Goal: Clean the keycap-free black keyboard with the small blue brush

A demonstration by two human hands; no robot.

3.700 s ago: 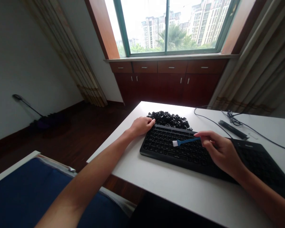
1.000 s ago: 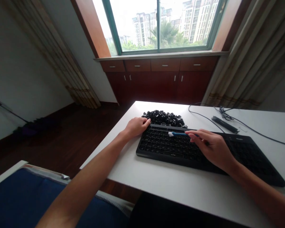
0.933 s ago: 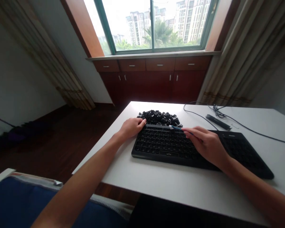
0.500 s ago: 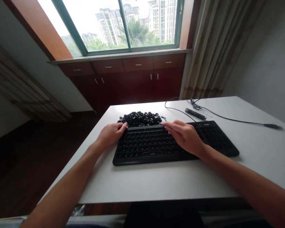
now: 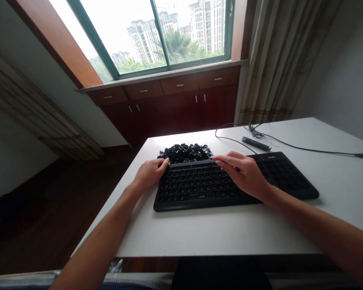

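"So, where is the black keyboard (image 5: 184, 183)?"

"It lies flat on the white table (image 5: 211, 233), in front of the person. The table probably gives it a firm, level place."

"What is the left hand (image 5: 150, 172) doing?"

"It rests at the far left corner, thumb by the edge and fingers close together. Maybe that stops the keyboard from sliding. I can't tell if it pinches the corner, because the finger ends are hard to see."

"And the right hand (image 5: 243, 171)?"

"It is over the keyboard, thumb and pointing finger pinching a thin blue brush (image 5: 209, 153). Only a bit of blue pokes out past the fingers, near the back edge. A light pinch like that seems good for small spots."

"Why is there a heap behind it?"

"Those are loose black key caps (image 5: 184, 152). The rows of the keyboard show bare sockets. The heap is close by, but mostly out of the arms' way."

"And the black cable (image 5: 308, 149)?"

"It is off to the right, at the back, well apart from both hands."
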